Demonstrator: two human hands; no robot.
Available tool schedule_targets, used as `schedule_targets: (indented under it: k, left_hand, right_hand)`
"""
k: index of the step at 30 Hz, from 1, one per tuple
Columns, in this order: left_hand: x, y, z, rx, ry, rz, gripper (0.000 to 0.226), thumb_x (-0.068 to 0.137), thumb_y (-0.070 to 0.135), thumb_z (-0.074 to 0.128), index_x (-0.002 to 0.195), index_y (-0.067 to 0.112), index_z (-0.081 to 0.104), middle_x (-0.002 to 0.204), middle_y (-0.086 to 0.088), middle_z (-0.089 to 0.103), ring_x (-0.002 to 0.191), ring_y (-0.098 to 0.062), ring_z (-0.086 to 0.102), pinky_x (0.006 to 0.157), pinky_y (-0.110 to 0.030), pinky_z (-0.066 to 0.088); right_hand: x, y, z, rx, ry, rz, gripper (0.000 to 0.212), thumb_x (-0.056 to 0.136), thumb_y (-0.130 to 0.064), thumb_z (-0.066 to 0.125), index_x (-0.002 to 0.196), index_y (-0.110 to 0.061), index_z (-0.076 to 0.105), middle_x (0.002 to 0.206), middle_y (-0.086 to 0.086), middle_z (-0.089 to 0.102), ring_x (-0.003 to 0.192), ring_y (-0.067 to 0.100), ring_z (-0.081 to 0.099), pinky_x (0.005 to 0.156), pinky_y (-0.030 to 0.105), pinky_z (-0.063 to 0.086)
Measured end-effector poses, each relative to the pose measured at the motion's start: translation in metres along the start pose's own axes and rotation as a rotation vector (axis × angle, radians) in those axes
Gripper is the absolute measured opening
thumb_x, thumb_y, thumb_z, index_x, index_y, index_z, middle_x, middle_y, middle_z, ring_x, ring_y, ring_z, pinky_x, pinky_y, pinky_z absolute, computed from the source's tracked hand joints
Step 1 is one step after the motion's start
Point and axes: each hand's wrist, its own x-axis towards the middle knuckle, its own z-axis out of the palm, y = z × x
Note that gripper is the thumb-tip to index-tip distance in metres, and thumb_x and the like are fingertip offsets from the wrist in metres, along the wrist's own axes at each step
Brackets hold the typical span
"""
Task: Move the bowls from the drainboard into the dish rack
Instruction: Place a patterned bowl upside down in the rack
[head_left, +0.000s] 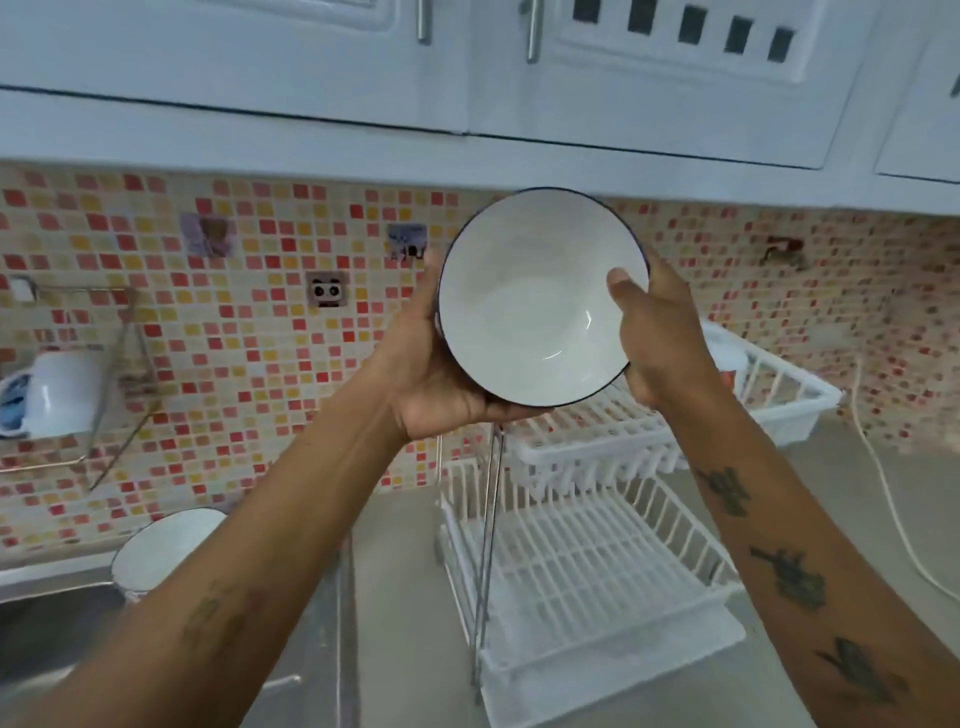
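A white bowl (540, 296) with a thin dark rim and dark outer wall is held up in the air, its glossy empty interior tilted toward the camera. The left hand (441, 358) cups its lower left side from beneath, fingers curled around the outside; the right hand (657, 332) clasps the right edge, thumb (623, 291) pressed inside the rim. The bowl sits above the white two-tier dish rack (587, 545). A second white bowl (166, 545) rests on the steel drainboard (47, 639), lower left.
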Motion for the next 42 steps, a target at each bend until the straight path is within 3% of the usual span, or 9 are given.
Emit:
schedule_targets:
  k: [5, 9, 13, 16, 20, 24, 29, 35, 42]
  left_hand:
    - [0.031, -0.002, 0.033, 0.044, 0.076, -0.024, 0.064, 0.082, 0.071, 0.047, 0.124, 0.026, 0.062, 0.133, -0.014, 0.061, 0.12, -0.042, 0.056, 0.1, -0.063, 0.041]
    - [0.054, -0.004, 0.038, 0.254, 0.221, 0.055, 0.06, 0.09, 0.069, 0.036, 0.112, 0.022, 0.065, 0.116, -0.013, 0.067, 0.108, -0.037, 0.063, 0.091, -0.057, 0.051]
    - [0.07, -0.011, 0.039, 0.821, 0.404, 0.164, 0.055, 0.086, 0.064, 0.052, 0.108, 0.014, 0.061, 0.106, -0.014, 0.069, 0.09, -0.028, 0.068, 0.076, -0.04, 0.056]
    - [0.083, -0.021, 0.035, 1.19, 0.49, 0.269, 0.064, 0.072, 0.059, 0.074, 0.108, 0.013, 0.049, 0.099, -0.005, 0.065, 0.078, -0.019, 0.065, 0.061, -0.031, 0.052]
    - [0.093, -0.036, 0.028, 1.553, 0.576, 0.376, 0.076, 0.059, 0.058, 0.083, 0.11, 0.018, 0.044, 0.108, -0.003, 0.052, 0.091, -0.02, 0.058, 0.062, -0.023, 0.052]
    - [0.095, -0.039, 0.022, 1.612, 0.594, 0.302, 0.079, 0.057, 0.058, 0.084, 0.109, 0.02, 0.039, 0.112, -0.004, 0.049, 0.095, -0.019, 0.054, 0.061, -0.022, 0.047]
    - [0.097, -0.049, 0.025, 1.752, 0.55, 0.195, 0.093, 0.058, 0.056, 0.084, 0.123, 0.013, 0.034, 0.119, -0.004, 0.041, 0.1, -0.021, 0.048, 0.075, -0.029, 0.045]
    - [0.101, -0.053, 0.023, 1.858, 0.505, 0.104, 0.1, 0.058, 0.061, 0.082, 0.129, 0.014, 0.03, 0.11, 0.001, 0.033, 0.096, -0.02, 0.045, 0.074, -0.029, 0.041]
    - [0.103, -0.055, 0.022, 1.851, 0.515, 0.095, 0.103, 0.059, 0.059, 0.082, 0.134, 0.016, 0.026, 0.112, 0.002, 0.029, 0.099, -0.02, 0.045, 0.075, -0.03, 0.043]
  right_hand:
    - [0.019, 0.015, -0.05, 0.038, -0.126, 0.083, 0.026, 0.101, -0.033, 0.038, 0.123, -0.032, 0.053, 0.12, -0.009, 0.061, 0.116, 0.018, 0.056, 0.101, 0.042, 0.047]
    - [0.039, 0.025, -0.074, 0.049, -0.264, 0.195, 0.054, 0.096, -0.061, 0.012, 0.112, -0.039, 0.059, 0.115, -0.007, 0.063, 0.115, 0.023, 0.056, 0.104, 0.049, 0.043]
    - [0.069, 0.045, -0.081, -0.088, -0.369, 0.359, 0.08, 0.084, -0.077, 0.008, 0.112, -0.025, 0.063, 0.107, 0.007, 0.067, 0.1, 0.023, 0.063, 0.091, 0.04, 0.05]
    - [0.083, 0.064, -0.076, -0.191, -0.525, 0.437, 0.101, 0.065, -0.089, 0.036, 0.128, -0.015, 0.058, 0.118, 0.008, 0.069, 0.107, 0.024, 0.066, 0.1, 0.042, 0.049]
    - [0.085, 0.088, -0.063, -0.281, -0.62, 0.35, 0.076, 0.057, -0.081, 0.061, 0.103, -0.02, 0.068, 0.112, 0.008, 0.073, 0.103, 0.025, 0.069, 0.099, 0.048, 0.051]
    - [0.088, 0.102, -0.059, -0.266, -0.633, 0.342, 0.072, 0.061, -0.067, 0.066, 0.107, -0.013, 0.069, 0.11, 0.009, 0.073, 0.101, 0.026, 0.07, 0.098, 0.048, 0.052]
    - [0.085, 0.108, -0.063, -0.412, -0.622, 0.262, 0.065, 0.075, -0.056, 0.063, 0.108, 0.0, 0.064, 0.109, 0.012, 0.071, 0.103, 0.029, 0.067, 0.098, 0.051, 0.049]
    - [0.079, 0.111, -0.065, -0.508, -0.682, 0.218, 0.058, 0.088, -0.045, 0.056, 0.114, 0.006, 0.059, 0.12, 0.024, 0.063, 0.107, 0.036, 0.063, 0.1, 0.049, 0.048]
    - [0.076, 0.108, -0.063, -0.569, -0.708, 0.2, 0.049, 0.094, -0.044, 0.05, 0.119, -0.002, 0.057, 0.122, 0.016, 0.06, 0.112, 0.033, 0.059, 0.102, 0.05, 0.045]
